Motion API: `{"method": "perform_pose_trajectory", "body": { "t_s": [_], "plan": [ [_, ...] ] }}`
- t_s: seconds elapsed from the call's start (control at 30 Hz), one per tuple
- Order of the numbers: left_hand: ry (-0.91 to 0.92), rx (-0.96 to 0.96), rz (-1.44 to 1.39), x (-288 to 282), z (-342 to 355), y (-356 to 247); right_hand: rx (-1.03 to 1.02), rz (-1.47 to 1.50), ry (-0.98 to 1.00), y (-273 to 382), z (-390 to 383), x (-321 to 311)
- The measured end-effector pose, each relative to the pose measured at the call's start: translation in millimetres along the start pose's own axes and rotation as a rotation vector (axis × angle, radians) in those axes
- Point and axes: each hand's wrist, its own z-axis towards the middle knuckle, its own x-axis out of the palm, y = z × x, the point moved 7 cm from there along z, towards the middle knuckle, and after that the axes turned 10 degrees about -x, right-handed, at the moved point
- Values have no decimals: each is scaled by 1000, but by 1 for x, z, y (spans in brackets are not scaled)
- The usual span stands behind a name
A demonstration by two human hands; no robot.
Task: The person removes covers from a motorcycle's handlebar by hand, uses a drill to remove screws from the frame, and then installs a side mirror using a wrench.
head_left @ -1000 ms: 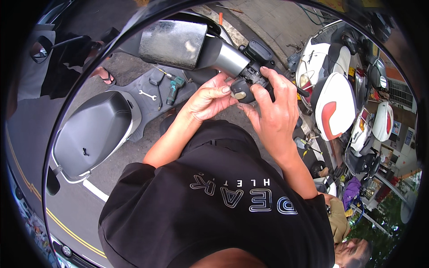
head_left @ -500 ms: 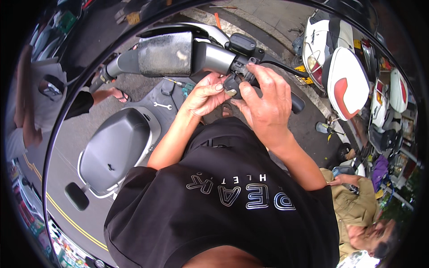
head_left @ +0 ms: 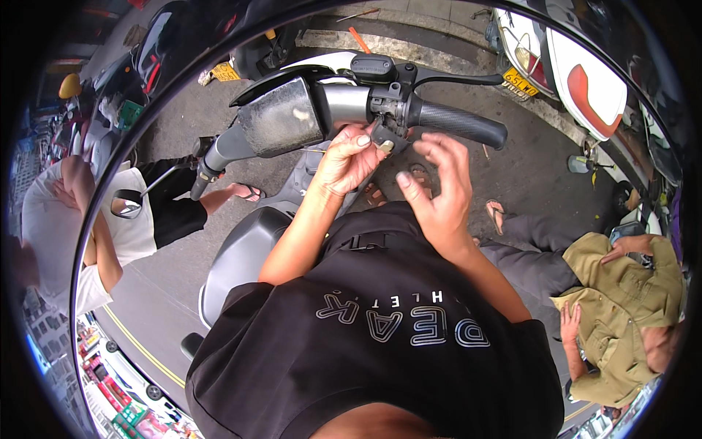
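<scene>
A scooter handlebar (head_left: 335,102) runs across the upper middle, with a dusty dark cover (head_left: 274,115), a reservoir housing (head_left: 373,69), a brake lever (head_left: 457,77) and a black grip (head_left: 461,121) on its right part. My left hand (head_left: 344,157) pinches a small black part with a pale button (head_left: 385,145), which hangs just below the clamp (head_left: 387,102). My right hand (head_left: 439,183) is open below the grip, fingers loosely curved and off the part, with no object visible in it.
A person in a white top (head_left: 128,212) stands at left, another in an olive shirt (head_left: 614,307) at right. The scooter seat (head_left: 238,263) is at lower left, partly hidden. A white parked scooter (head_left: 589,84), a curb (head_left: 336,45) and an orange bar (head_left: 358,39) are beyond.
My right hand has let go of the clamp area and moved down and right, opening. The view has shifted, showing more of both bystanders and the whole right grip.
</scene>
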Motion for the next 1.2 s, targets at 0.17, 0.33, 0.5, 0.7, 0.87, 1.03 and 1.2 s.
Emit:
{"method": "perform_pose_trajectory", "body": {
  "t_s": [0.17,0.33,0.5,0.7,0.87,1.03,1.2],
  "plan": [
    [-15,-21,60,1,0,-3,592,718,22,-52,-18,42],
    [-77,50,139,-12,0,-4,563,652,13,-53,-9,42],
    [-24,42,10,-2,1,-3,631,646,10,-59,-14,42],
    [-1,34,-39,-9,5,-1,621,897,19,-42,0,46],
    [10,57,-89,-12,5,-3,607,881,-13,-42,-4,50],
    [4,69,-103,-5,2,-6,610,887,-51,-41,-4,50],
    [40,41,-95,0,5,-7,590,886,-65,-47,-10,54]
  ]
}}
